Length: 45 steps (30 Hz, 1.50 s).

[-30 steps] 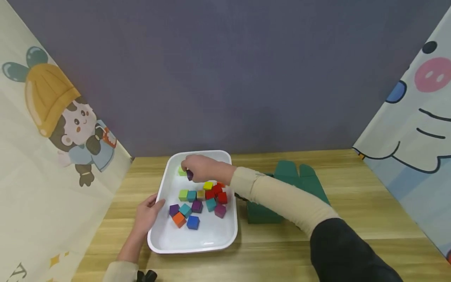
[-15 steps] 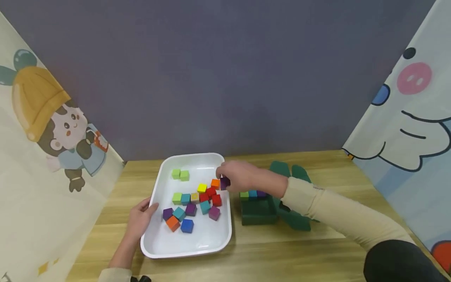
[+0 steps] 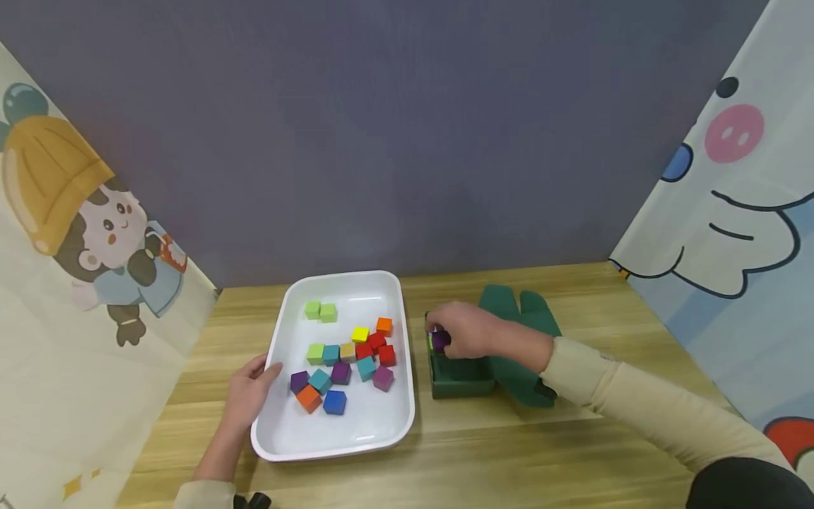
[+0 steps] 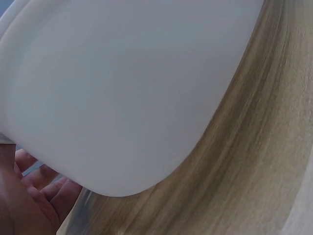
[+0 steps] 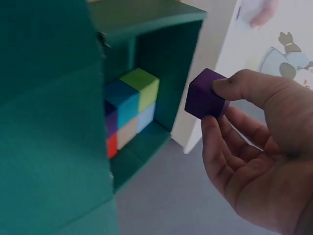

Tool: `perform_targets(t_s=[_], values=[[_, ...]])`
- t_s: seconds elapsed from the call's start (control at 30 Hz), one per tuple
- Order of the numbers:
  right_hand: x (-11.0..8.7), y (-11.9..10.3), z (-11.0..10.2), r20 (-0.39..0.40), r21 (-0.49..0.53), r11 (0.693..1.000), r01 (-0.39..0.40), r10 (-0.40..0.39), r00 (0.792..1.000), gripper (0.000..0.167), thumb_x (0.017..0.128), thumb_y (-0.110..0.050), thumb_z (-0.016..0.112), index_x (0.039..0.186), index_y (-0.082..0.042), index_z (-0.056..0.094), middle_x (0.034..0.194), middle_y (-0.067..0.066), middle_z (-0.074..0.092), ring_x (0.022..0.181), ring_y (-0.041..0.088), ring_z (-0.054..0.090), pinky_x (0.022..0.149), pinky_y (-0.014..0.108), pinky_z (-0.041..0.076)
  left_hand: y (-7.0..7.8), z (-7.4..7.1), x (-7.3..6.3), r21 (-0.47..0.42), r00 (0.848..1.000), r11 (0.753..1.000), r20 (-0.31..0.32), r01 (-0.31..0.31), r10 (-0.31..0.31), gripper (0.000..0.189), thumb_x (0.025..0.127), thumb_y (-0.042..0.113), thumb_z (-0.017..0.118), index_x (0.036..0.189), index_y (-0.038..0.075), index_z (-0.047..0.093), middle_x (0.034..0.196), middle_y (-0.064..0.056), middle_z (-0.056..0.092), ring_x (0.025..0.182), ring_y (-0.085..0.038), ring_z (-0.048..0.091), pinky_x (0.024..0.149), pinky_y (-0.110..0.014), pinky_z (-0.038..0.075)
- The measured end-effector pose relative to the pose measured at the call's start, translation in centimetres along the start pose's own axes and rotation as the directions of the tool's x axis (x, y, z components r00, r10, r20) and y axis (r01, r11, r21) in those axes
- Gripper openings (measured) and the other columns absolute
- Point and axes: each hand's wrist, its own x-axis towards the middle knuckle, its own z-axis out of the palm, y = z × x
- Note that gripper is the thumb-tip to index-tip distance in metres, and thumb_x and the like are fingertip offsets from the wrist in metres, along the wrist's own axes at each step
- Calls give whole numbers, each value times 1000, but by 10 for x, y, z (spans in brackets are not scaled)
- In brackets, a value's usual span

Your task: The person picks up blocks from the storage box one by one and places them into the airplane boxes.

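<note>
My right hand (image 3: 467,331) pinches a purple cube (image 5: 205,93) between thumb and fingertips, over the far part of a small green box (image 3: 463,389). Inside the box, the right wrist view shows stacked cubes: a lime green cube (image 5: 142,85), a teal cube (image 5: 124,105), a beige one, a light blue one, and parts of a purple and a red one. My left hand (image 3: 246,396) holds the left edge of a white tray (image 3: 375,442), thumb over the rim. Several coloured cubes lie in the tray, among them a blue cube (image 3: 334,403) and a yellow cube (image 3: 360,334).
Green flaps (image 3: 537,314) of the box stand open to its right, partly under my right forearm. A wooden table (image 3: 483,452) carries both tray and box. Behind it rises a grey wall (image 3: 407,141), with cartoon-printed sheets at both sides.
From the tray's far end, my right hand has carried the purple cube rightward to the green box. My left hand keeps hold of the tray. The head view has shifted a little.
</note>
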Motion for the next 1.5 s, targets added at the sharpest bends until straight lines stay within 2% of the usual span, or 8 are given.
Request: perform_targets(t_s=[0.13,0.23,0.43,0.67,0.83,1.07,1.5], values=[[-2,3,9,-1,-24,998,-66,66,998,37,75,-11,79,109,-8,64,91,-3,64,76,12,57,63,28,50,-1,2,1,-11,1000,1000,-3,8,-8,45,96,15,60,134,-6,52,126,-30,56,98,-20,63,71,-19,54],[-2,5,15,-20,-33,995,-98,97,995,42,74,-12,82,111,-9,61,91,-2,65,78,14,59,62,29,51,-1,2,1,-13,1000,1000,0,12,-12,45,96,15,60,135,-5,52,126,-30,56,103,-27,62,72,-19,54],[-4,9,29,-59,2,990,-143,143,988,46,74,-13,82,113,-8,57,93,-3,68,72,13,60,55,28,49,-1,2,1,-16,1000,1000,11,17,-17,45,97,16,59,136,-5,51,127,-30,55,106,-31,61,73,-20,54],[-4,13,43,-127,-5,990,-142,141,982,44,74,-15,83,110,-9,57,91,-2,68,64,9,57,50,26,46,-1,1,2,-19,1000,1000,11,7,-7,46,96,16,59,136,-6,51,127,-31,56,105,-30,62,73,-21,55],[-1,13,50,-151,-8,987,-163,160,976,51,74,-16,83,115,-7,55,90,-4,68,58,7,55,45,25,44,0,0,2,-21,1000,1000,14,14,-14,46,97,17,58,136,-6,50,127,-31,55,105,-30,62,73,-22,55],[3,15,56,-168,-19,981,-194,188,968,55,73,-15,85,118,-8,54,94,-2,70,62,10,59,45,25,44,2,-1,3,-23,1000,1000,13,12,-12,47,97,18,58,137,-5,50,127,-31,55,104,-31,62,73,-23,56],[4,17,64,-168,-52,984,-172,161,973,46,73,-16,84,110,-10,57,89,-3,70,64,11,61,47,26,46,-1,1,0,-27,1000,999,6,20,-20,47,97,18,59,137,-5,50,128,-31,55,106,-34,62,75,-27,57]])
